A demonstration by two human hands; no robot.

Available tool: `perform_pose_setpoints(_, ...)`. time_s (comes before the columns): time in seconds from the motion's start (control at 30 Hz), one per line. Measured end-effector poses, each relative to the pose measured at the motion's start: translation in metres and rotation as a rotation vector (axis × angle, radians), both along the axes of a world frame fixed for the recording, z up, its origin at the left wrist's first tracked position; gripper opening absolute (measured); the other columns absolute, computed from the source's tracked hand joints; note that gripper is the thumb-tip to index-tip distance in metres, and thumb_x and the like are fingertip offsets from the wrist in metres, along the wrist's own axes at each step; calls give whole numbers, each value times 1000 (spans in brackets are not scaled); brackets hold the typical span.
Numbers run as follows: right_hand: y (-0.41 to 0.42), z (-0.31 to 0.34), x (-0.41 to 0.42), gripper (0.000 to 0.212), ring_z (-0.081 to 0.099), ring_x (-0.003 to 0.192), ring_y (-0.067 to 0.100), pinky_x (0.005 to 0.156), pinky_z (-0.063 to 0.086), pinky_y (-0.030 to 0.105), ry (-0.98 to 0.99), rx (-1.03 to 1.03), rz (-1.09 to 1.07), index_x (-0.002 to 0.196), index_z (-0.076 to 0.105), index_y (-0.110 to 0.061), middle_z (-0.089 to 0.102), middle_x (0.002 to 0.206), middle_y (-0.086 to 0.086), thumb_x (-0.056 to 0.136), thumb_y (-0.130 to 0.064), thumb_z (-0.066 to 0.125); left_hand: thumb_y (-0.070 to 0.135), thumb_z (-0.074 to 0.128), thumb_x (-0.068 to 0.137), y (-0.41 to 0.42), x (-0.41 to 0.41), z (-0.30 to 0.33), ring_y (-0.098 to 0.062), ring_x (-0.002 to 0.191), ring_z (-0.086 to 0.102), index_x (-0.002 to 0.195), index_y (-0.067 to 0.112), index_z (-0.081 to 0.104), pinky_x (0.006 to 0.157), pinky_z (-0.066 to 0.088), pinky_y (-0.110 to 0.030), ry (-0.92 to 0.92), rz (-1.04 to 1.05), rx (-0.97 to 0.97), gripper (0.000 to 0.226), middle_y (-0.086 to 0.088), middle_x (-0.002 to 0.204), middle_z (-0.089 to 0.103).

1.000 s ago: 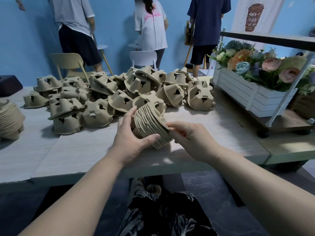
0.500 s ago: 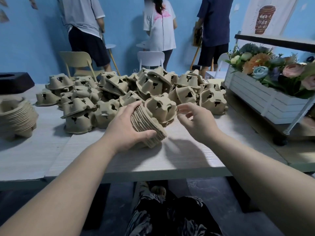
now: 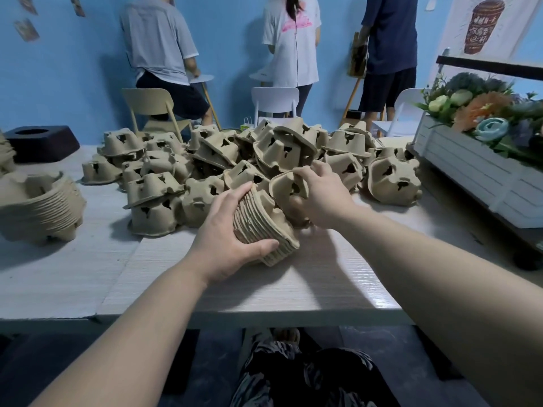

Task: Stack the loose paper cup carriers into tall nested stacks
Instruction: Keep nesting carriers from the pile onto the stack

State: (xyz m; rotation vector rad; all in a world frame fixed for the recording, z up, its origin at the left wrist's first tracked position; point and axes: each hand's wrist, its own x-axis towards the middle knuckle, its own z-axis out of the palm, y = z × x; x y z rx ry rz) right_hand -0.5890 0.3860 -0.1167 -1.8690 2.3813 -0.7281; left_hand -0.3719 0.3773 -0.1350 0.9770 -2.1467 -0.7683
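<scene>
head view: hands apparently on carriers

- A pale wood-grain table fills the middle of the frame.
- A heap of loose carriers lies across its far centre.
- A nested stack lies on its side at the left edge.
- A black holder sits at the far left.
- A white flower box stands on a lower wooden surface at the right.

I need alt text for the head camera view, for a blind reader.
The left hand holds a nested stack of paper cup carriers on its side, while the right hand grips a loose carrier from the pile on the table.
</scene>
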Motion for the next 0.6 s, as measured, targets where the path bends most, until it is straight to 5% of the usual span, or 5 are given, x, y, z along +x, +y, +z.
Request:
perform_pose_setpoints(0.23,23,-4,-11,41,50,110,25,82,31,22,-165,-206,-75,122,52,-16,39,131,9,86,-29,66,67,71,47,-1,1,-4,-2,128,37,145,45,31,106,25,-22,30,-1,18,108,11,140,36)
perform_pose_setpoints(0.37,46,-13,-23,39,51,106,26,82,35,28,-150,-252,-141,116,53,-14,47,123,8,85,-35,66,67,70,46,0,1,-4,-3,128,36,145,45,31,107,25,-24,35,-6,16,108,11,142,35)
perform_pose_setpoints(0.47,62,-21,-30,46,51,108,22,82,35,26,-170,-285,-170,119,51,-14,51,119,6,82,-33,70,68,70,46,0,1,-4,-4,128,36,145,45,30,107,26,-26,29,0,14,109,11,142,35)
perform_pose_setpoints(0.6,76,-27,-35,75,41,125,21,94,38,30,-157,-320,-177,140,36,-21,38,140,5,76,-25,76,68,71,46,-1,0,-4,-4,127,36,145,46,30,106,26,-25,37,-10,25,109,12,141,35)
